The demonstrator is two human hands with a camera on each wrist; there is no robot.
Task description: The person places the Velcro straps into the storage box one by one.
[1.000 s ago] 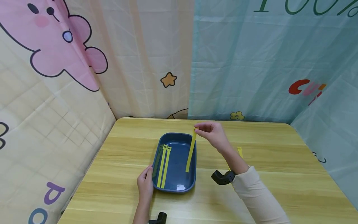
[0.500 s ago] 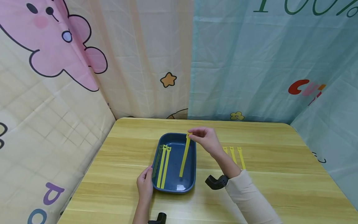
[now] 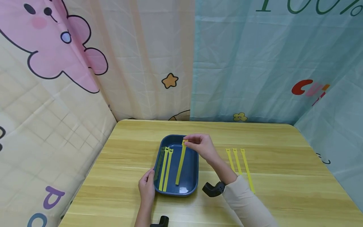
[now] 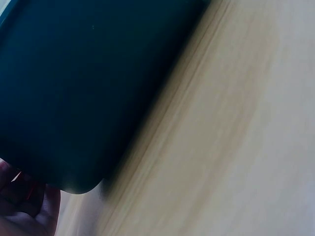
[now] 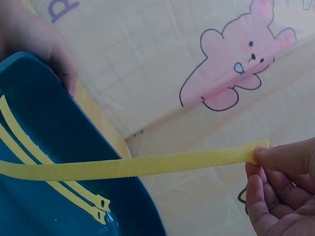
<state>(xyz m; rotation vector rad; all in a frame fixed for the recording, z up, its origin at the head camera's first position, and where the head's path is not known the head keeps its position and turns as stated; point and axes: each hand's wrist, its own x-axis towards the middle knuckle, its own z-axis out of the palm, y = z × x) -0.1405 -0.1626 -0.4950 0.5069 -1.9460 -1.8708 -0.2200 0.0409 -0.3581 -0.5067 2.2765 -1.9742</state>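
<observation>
My right hand pinches a yellow hook-and-loop cable tie by its wide slotted end, between thumb and fingertips. The strap slants down over the inside of a dark blue tray. Two more yellow cable ties lie side by side along the tray's left part, heads toward the far end. With thumb at the rim, my left hand holds the tray's near left side. In the left wrist view, the tray's outer wall hides part of that hand's fingers.
Three yellow cable ties lie spaced apart on the wooden table, right of the tray; my right forearm partly covers them. Printed curtains hang behind and beside the table. A black wrist camera mount juts from my right wrist.
My right hand has moved left and nearer, bringing its cable tie from the tray's right edge toward the two inside. Cable ties on the table have come into view. The left hand stays put.
</observation>
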